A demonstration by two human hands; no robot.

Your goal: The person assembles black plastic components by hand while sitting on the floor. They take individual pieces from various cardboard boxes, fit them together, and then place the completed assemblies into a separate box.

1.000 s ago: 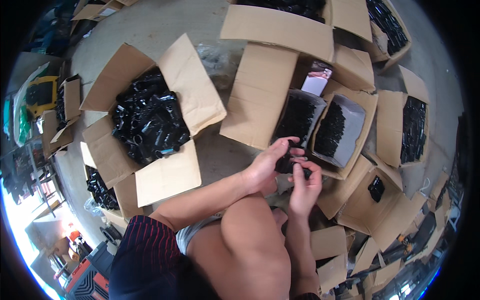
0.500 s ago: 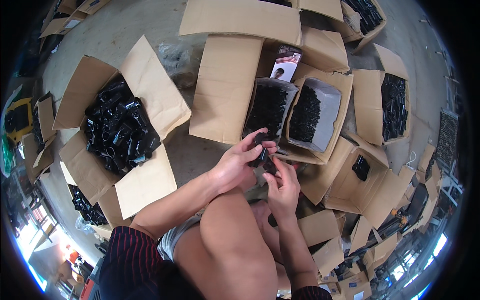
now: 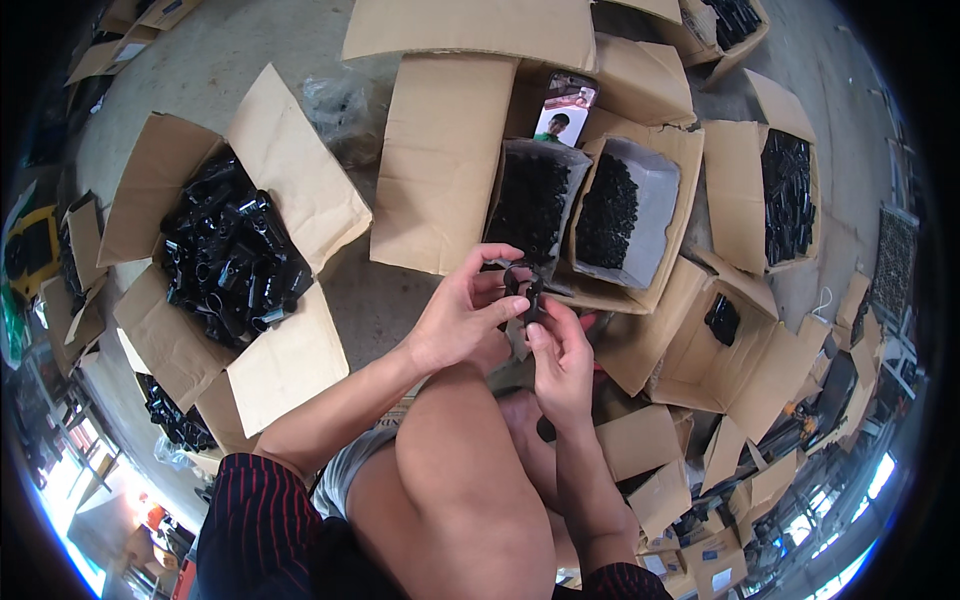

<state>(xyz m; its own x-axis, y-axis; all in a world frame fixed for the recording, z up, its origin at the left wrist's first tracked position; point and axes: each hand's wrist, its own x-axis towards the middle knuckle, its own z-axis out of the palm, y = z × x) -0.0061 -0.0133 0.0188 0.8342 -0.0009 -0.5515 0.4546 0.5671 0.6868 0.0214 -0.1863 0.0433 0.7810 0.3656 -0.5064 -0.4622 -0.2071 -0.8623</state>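
Between my hands, above my knee, is a black plastic part (image 3: 513, 285) with a ring-shaped end. My left hand (image 3: 465, 308) is closed round it, thumb and fingers gripping the ring. My right hand (image 3: 560, 362) pinches the part's lower right end with thumb and forefinger. Whether a second small piece sits in the right fingertips is too small to tell. Just beyond the hands stand two grey bins, the left bin (image 3: 576, 190) and the right bin (image 3: 655, 205), both holding small black pieces (image 3: 607, 215). They sit inside a cardboard box (image 3: 690, 190).
A lit phone (image 3: 566, 108) leans behind the bins. On the left, an open carton (image 3: 170, 320) is heaped with black tubular parts (image 3: 232, 255). To the right are a carton (image 3: 733, 190) of black parts and another carton (image 3: 690, 375) with few inside. Clear plastic wrap (image 3: 340, 105) lies on the floor.
The black part has turned so its ring now shows, and the right fingers have come up against it. The boxes sit slightly higher in view.
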